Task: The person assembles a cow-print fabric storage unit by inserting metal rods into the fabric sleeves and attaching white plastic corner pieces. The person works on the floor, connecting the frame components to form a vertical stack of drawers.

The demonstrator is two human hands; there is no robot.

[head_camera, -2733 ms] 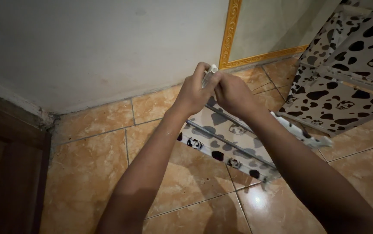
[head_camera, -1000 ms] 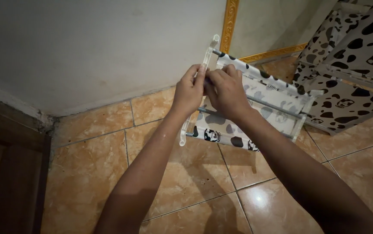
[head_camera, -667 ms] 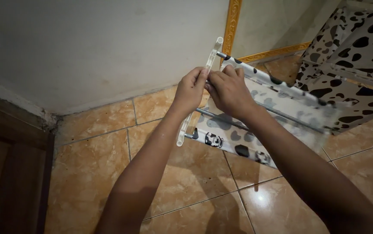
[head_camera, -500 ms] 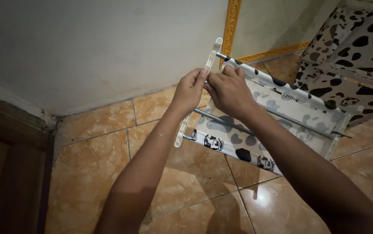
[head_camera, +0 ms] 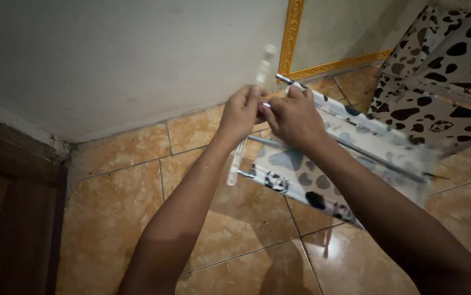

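Note:
My left hand [head_camera: 242, 112] grips a white plastic end bar [head_camera: 236, 158] that stands nearly upright above the floor. My right hand [head_camera: 295, 117] is closed on the same bar, right beside the left one. A shelf panel [head_camera: 323, 164] of cow-spotted fabric stretched over thin grey metal rods [head_camera: 377, 158] hangs from the bar and reaches to the right. The panel is blurred. Its far end is off the floor.
A larger rack part [head_camera: 437, 82] in the same spotted fabric leans at the right. Orange marbled floor tiles [head_camera: 115, 207] lie below. A pale wall [head_camera: 109, 60] with a gold patterned trim [head_camera: 291, 38] is behind. Dark wood [head_camera: 6, 218] edges the left.
The panel was raised from lying on the floor to hanging from the bar. In the last half second both hands shifted slightly and the panel swung, blurring.

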